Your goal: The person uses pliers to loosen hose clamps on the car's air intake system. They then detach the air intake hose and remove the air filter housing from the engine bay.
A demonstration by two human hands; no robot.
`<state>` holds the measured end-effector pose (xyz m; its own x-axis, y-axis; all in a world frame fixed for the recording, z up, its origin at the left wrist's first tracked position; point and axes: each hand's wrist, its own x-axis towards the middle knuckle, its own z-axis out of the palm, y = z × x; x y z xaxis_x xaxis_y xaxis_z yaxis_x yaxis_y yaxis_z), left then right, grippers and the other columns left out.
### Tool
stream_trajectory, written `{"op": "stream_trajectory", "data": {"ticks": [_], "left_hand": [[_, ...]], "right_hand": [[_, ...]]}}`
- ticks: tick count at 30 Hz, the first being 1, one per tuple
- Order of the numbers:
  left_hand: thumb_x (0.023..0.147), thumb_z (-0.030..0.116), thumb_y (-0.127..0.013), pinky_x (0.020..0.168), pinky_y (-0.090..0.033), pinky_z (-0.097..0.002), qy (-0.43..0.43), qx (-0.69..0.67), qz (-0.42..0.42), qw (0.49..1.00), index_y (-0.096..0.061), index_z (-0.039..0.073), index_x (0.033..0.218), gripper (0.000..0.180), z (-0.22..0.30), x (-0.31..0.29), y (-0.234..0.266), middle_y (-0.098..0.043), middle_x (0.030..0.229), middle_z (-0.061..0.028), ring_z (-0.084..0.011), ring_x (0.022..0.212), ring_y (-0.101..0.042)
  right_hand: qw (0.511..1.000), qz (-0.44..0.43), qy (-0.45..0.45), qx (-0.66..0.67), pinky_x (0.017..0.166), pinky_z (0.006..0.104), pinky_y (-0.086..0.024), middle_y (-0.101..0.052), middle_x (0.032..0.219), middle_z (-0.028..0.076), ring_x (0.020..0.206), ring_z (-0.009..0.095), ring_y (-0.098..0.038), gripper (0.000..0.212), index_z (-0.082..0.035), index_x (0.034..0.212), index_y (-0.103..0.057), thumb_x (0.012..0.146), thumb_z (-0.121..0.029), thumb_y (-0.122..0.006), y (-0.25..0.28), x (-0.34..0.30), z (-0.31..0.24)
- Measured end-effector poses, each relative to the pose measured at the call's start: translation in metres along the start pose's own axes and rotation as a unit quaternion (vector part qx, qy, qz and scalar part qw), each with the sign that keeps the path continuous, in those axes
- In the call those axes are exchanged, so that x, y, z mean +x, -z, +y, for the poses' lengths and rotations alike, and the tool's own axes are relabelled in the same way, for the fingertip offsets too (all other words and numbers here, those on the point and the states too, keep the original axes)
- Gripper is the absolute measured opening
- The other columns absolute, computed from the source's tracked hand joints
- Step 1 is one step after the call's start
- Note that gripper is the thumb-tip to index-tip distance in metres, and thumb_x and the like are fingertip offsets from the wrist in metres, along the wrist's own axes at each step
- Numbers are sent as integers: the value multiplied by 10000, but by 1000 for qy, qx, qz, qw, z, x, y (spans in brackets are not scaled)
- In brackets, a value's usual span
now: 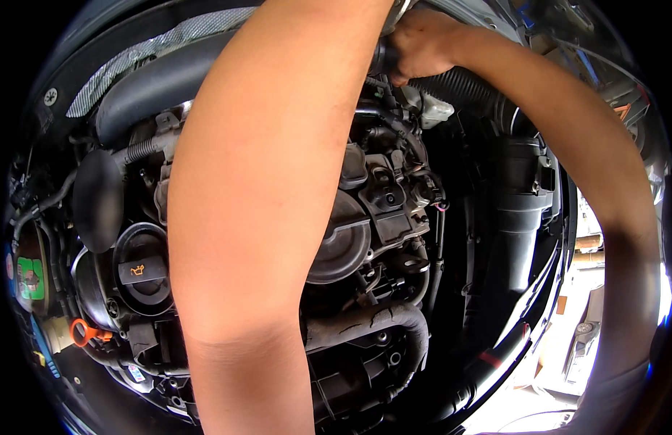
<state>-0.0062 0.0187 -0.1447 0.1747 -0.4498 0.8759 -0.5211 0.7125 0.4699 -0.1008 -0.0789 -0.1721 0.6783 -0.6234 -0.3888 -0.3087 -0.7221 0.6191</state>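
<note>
Left forearm [252, 181] partly hides engine [386, 199], its hand cut off

Two arms [256, 181], one visible hand [426, 48], one black filler cap [142, 272], one orange ring [95, 335]

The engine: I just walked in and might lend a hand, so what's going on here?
A person is reaching over the engine. Their right hand is at the far side, by a ribbed black hose; what its fingers hold is hard to tell. The left forearm crosses the view, its hand out of sight past the top edge. A black oil cap sits on the engine, with an orange ring handle to its lower left.
</note>
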Motion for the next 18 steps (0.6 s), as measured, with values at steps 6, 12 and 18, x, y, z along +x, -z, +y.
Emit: {"op": "stream_trajectory", "data": {"ticks": [6,12,18], "left_hand": [[687,96,-724,750,-511,-334,88,-94,-21,991,-543,-17,1033,406,-2,26,2,-606,855,-94,-211,810,-605],[689,75,-717,720,-490,-307,185,-107,20,977,-532,0,1007,375,0,18,11,-575,834,-61,-175,775,-568],[699,111,-734,722,-492,-309,84,-209,-78,971,-519,-34,1007,402,-6,7,27,-584,839,-66,-177,774,-573]], "right_hand": [[978,82,47,188,1031,441,-498,-683,1248,248,1209,379,-638,802,61,1302,-595,735,-433,-873,-7,-10,18],[976,12,77,203,847,432,-554,-740,931,234,917,363,-715,584,80,897,-727,672,-424,-918,-2,6,22],[980,26,22,199,854,417,-564,-754,973,209,945,342,-720,485,62,938,-755,737,-369,-852,-4,2,8]]}}
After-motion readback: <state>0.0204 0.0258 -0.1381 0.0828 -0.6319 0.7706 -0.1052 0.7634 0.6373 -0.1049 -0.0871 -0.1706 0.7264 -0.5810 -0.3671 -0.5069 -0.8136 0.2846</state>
